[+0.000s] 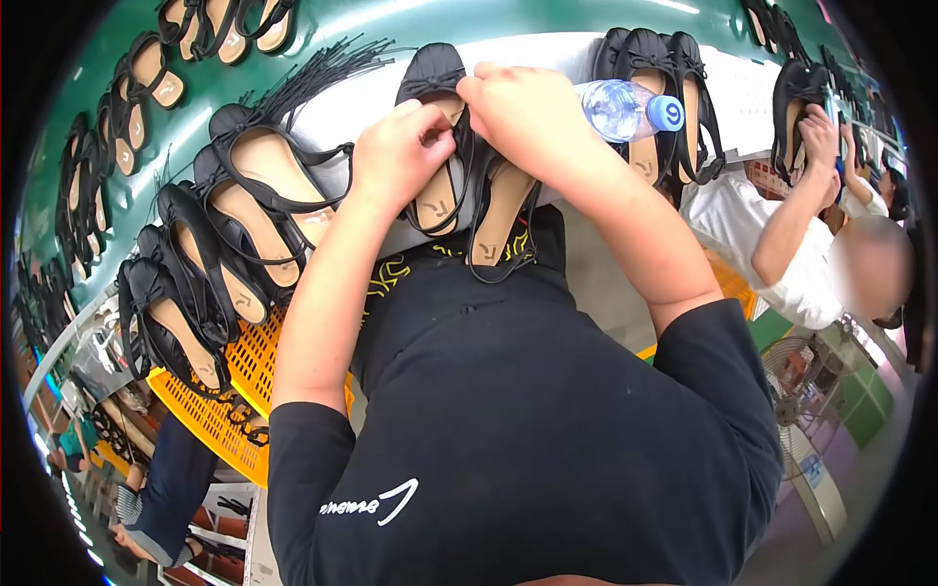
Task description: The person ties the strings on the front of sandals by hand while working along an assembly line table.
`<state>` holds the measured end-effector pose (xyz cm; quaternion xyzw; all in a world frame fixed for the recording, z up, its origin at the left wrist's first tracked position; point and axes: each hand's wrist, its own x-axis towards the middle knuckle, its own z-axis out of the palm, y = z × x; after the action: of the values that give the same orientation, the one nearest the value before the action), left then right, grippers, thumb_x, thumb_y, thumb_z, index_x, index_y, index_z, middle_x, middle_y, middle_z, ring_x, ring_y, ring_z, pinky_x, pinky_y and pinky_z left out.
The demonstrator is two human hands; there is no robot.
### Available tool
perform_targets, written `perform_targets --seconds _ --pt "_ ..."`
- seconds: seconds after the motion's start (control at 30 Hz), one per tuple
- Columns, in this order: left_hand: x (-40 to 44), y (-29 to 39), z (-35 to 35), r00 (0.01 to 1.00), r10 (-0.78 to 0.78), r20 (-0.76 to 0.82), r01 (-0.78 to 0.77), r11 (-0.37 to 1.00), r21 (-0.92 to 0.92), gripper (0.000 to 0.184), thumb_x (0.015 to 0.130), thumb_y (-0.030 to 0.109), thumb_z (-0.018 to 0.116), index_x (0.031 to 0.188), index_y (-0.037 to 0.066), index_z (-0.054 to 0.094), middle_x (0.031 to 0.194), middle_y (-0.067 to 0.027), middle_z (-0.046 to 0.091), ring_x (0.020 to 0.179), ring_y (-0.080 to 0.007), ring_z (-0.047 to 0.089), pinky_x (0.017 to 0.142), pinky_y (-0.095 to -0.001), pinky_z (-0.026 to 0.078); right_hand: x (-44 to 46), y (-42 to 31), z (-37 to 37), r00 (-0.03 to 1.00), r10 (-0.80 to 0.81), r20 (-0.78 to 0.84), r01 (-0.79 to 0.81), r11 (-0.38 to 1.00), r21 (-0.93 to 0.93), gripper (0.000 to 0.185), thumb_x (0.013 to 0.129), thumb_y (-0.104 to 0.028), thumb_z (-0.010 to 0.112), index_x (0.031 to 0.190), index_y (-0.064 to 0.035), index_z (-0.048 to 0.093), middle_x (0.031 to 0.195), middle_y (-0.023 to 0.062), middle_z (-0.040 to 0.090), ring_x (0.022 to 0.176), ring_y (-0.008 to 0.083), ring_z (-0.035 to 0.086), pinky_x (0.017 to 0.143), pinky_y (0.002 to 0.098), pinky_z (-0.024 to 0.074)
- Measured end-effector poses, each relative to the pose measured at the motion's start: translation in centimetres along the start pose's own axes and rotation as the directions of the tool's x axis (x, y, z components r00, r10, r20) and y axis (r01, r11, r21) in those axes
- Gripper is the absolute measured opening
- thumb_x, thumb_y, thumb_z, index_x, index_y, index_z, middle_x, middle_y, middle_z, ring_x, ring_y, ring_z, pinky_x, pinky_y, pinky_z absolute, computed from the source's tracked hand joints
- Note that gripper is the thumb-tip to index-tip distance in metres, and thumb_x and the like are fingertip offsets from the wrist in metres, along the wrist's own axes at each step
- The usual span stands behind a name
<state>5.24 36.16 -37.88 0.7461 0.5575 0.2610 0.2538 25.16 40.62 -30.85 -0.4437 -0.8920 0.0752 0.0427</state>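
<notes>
Both my hands are at a black flat shoe [433, 66] with a small bow and a beige insole, lying toe-away on the white work surface [362, 93]. My left hand [405, 151] is closed at the shoe's left side, its fingertips pinched near the opening. Across from it, my right hand [513, 107] has its fingers bent together at the shoe's right edge beside the bow. What the fingertips pinch is too small to make out. A second black shoe [503, 210] rests below my right hand, its toe hidden by that hand.
Several black shoes [264, 161] line the left side above yellow baskets [259, 352]. A bundle of black straps [327, 73] lies behind. A water bottle [625, 109] rests over shoes right of my right hand. Another person [772, 230] in white handles a shoe at the right.
</notes>
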Motion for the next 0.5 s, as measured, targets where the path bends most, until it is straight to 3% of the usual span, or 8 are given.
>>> perform_targets --seconds 0.23,0.3,0.43,0.5 --pt "-0.02 0.33 -0.21 1.000 -0.004 -0.003 0.004 1.000 0.008 0.008 0.086 0.018 0.078 0.088 0.013 0.073 0.087 -0.0045 0.070 0.080 -0.0294 0.073 0.069 -0.0423 0.060 0.05 -0.36 -0.08 0.997 -0.076 0.019 0.075 0.996 0.058 0.010 0.085 -0.011 0.076 0.094 -0.0069 0.073 0.094 0.0104 0.073 0.090 0.0329 0.076 0.078 0.0453 0.0623" --pt "0.10 0.24 -0.23 1.000 -0.006 -0.003 0.006 1.000 0.010 0.008 0.086 0.018 0.078 0.088 0.013 0.072 0.087 -0.0046 0.070 0.080 -0.0296 0.073 0.069 -0.0423 0.060 0.29 -0.13 -0.58 0.994 -0.042 0.098 0.037 0.998 0.045 0.011 0.085 -0.011 0.076 0.094 -0.0065 0.072 0.095 0.0118 0.073 0.090 0.0343 0.076 0.079 0.0465 0.0620" --pt "-0.03 0.07 -0.12 1.000 0.010 -0.011 -0.010 1.000 0.009 0.008 0.086 0.018 0.078 0.089 0.013 0.073 0.087 -0.0046 0.070 0.079 -0.0293 0.073 0.069 -0.0420 0.060 0.19 0.53 -0.39 0.997 -0.081 0.007 0.080 0.991 0.108 0.011 0.085 -0.012 0.075 0.093 -0.0060 0.072 0.096 0.0128 0.073 0.090 0.0355 0.076 0.080 0.0474 0.0617" --pt "0.02 0.04 -0.09 1.000 0.007 -0.004 -0.007 1.000 0.010 0.008 0.086 0.018 0.078 0.089 0.013 0.073 0.087 -0.0046 0.070 0.079 -0.0293 0.073 0.069 -0.0419 0.060 0.34 0.48 -0.27 0.991 -0.054 0.120 0.044 0.996 0.083 0.011 0.086 -0.013 0.074 0.093 -0.0058 0.072 0.095 0.0133 0.073 0.090 0.0361 0.075 0.080 0.0483 0.0615"
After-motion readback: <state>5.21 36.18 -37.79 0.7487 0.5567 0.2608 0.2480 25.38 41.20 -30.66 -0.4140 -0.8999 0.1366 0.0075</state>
